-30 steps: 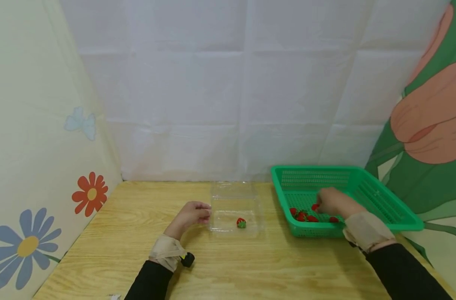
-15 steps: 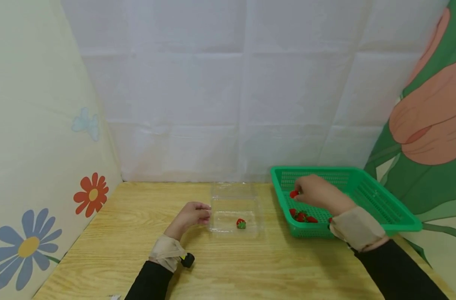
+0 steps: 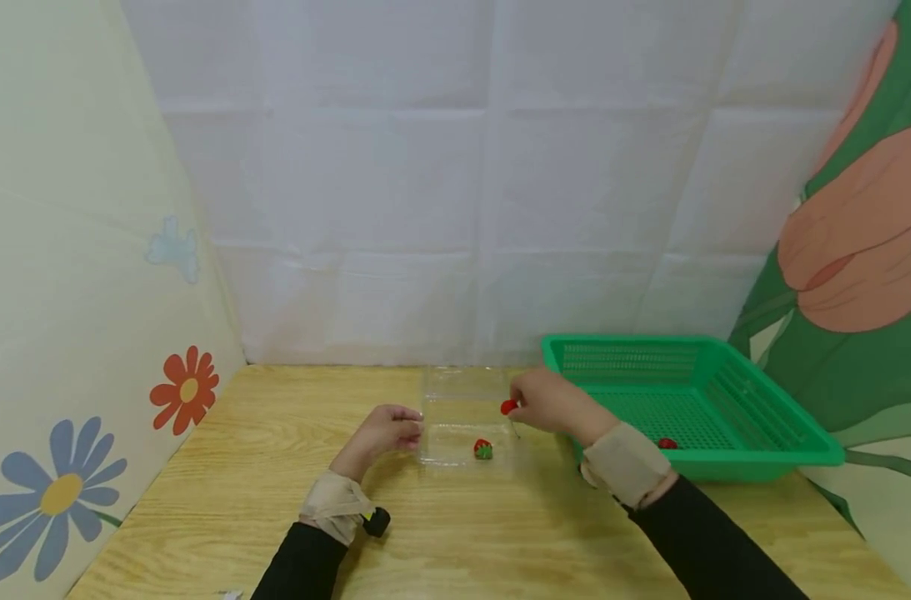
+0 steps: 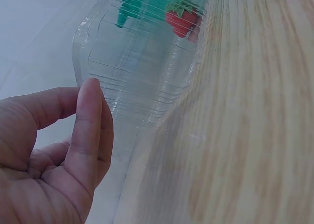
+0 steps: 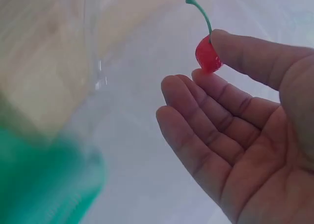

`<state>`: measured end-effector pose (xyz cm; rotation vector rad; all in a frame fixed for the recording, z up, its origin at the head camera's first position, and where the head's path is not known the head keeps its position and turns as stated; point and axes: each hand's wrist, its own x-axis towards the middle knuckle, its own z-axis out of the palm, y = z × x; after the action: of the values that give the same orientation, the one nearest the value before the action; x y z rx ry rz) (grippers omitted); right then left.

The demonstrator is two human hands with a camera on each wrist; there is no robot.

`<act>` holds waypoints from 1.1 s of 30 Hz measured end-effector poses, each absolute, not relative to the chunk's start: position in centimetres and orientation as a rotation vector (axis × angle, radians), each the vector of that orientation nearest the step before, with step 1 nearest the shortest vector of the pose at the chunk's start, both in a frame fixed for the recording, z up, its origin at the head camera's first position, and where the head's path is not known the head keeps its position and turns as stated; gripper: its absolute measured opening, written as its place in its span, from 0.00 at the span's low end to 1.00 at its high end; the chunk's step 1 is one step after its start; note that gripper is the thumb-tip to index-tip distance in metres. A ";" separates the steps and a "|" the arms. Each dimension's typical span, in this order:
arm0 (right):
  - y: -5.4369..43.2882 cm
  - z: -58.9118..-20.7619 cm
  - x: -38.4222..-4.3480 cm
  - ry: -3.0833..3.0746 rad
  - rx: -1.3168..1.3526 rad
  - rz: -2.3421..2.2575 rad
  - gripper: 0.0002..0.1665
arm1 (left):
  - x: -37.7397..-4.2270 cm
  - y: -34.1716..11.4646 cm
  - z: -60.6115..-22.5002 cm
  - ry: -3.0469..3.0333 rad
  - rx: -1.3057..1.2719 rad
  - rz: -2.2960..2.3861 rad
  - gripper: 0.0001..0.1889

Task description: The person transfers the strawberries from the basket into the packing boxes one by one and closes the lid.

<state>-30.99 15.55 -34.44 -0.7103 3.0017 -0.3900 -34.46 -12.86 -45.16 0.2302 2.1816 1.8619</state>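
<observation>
Room: I record a creased white sheet [image 3: 395, 175] hung behind the work area, its fold lines forming a grid. On the left stands a cream panel printed with a blue flower [image 3: 61, 495], a red flower [image 3: 188, 389] and a pale butterfly [image 3: 173, 250]; on the right, a panel with a large pinkish tulip [image 3: 860, 237] among green leaves.

Surface: a light wooden table [image 3: 455, 533] with visible grain, its far edge meeting the sheet. At its near left edge I see a small pale scrap [image 3: 231, 595], too cut off to identify. A green basket [image 3: 733, 457] with perforated sides stands on the right, a red fruit [image 3: 667, 443] showing inside its near wall; part of its interior is hidden from me by the arm.

A clear plastic container [image 3: 455, 457] sits left of the basket, near its middle of the table, with a strawberry [image 3: 483, 450] in its front part, green leaves towards me.

Hands: the left hand [image 3: 383, 432] pinches the container's left edge between thumb and fingers. The right hand [image 3: 548, 402] pinches a red cherry [image 5: 208, 54] with a green stem between thumb and index finger, at the container's right side. I cannot tell its height above the rim.
</observation>
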 end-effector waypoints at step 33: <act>9.4 -42.8 -33.9 2.989 -0.761 -0.399 0.18 | -35.0 -12.8 -45.9 2.178 0.220 1.889 0.15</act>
<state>-33.86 9.35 -42.81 -0.7606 2.9887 -0.3987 -35.01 -12.75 -45.92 0.2202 2.1780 1.8895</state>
